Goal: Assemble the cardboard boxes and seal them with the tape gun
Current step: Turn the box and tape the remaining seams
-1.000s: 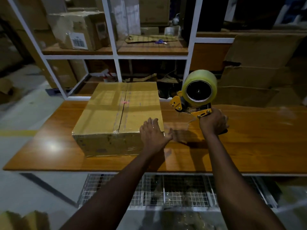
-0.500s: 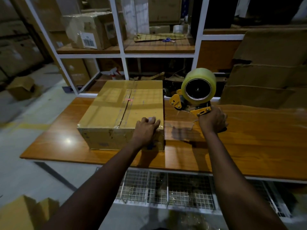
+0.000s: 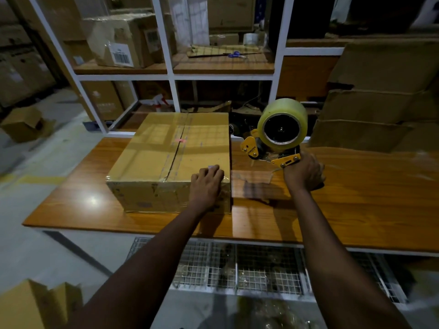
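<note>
Closed taped box [image 3: 171, 157], tape gun [image 3: 278, 136] beside

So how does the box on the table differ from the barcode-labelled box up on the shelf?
The table box is smooth, with tape along its top seam; the shelf box looks dented and crumpled. The shelf box carries a white barcode label; none is visible on the table box. The left hand presses the table box's near corner; nothing touches the shelf box. Both are brown cardboard boxes.
</note>
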Demonstrator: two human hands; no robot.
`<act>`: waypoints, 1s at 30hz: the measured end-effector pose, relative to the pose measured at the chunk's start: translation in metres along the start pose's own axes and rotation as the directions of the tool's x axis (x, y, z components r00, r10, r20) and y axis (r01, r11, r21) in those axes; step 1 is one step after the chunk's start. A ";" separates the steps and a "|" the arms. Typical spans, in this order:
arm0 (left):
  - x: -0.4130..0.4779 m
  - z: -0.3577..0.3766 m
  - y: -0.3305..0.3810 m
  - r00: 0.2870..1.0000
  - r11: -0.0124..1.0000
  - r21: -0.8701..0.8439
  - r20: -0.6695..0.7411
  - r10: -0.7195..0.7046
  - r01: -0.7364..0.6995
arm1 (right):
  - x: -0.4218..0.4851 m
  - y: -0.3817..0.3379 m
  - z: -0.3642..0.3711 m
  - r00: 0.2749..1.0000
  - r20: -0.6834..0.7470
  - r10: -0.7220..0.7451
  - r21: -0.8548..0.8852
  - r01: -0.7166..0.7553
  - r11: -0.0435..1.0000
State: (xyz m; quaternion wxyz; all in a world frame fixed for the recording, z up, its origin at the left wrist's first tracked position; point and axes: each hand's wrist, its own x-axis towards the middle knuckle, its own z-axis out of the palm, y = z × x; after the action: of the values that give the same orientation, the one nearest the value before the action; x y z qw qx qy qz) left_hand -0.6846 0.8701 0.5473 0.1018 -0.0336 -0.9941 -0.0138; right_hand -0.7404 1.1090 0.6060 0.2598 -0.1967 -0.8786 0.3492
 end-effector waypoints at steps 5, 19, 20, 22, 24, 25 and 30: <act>0.000 -0.003 -0.010 0.994 0.997 -0.062 0.089 0.060 -0.055 | -0.002 0.006 -0.004 1.000 -0.016 0.017 0.028 -0.017 0.999; -0.004 -0.017 -0.032 0.995 0.994 -0.035 0.003 0.102 -0.102 | -0.018 -0.023 -0.004 0.999 -0.033 -0.025 0.003 0.025 1.000; -0.006 -0.021 -0.033 0.998 0.998 -0.024 -0.013 0.063 -0.063 | -0.020 -0.029 -0.001 0.999 -0.036 -0.021 0.006 0.021 1.000; -0.009 -0.030 -0.035 0.999 0.999 0.032 -0.020 -0.040 0.041 | -0.029 -0.043 0.006 0.999 -0.036 -0.009 0.021 0.010 1.000; -0.012 -0.035 -0.043 0.992 0.990 0.068 0.026 -0.127 0.125 | -0.040 -0.060 0.014 0.999 -0.028 -0.027 0.037 0.028 0.999; -0.016 -0.035 -0.050 0.985 0.988 0.050 0.083 -0.151 0.147 | -0.046 -0.068 0.019 0.999 -0.015 -0.043 0.038 0.043 0.998; -0.040 -0.035 -0.097 0.921 1.000 -0.030 0.389 0.006 0.006 | -0.082 -0.116 0.045 0.989 0.029 -0.144 0.031 0.143 0.989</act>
State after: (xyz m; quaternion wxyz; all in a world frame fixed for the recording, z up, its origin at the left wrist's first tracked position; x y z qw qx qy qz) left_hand -0.6449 0.7693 0.5717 -0.0982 -0.0371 -0.9942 -0.0222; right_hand -0.7212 0.9643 0.6348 0.2734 -0.1238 -0.8891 0.3454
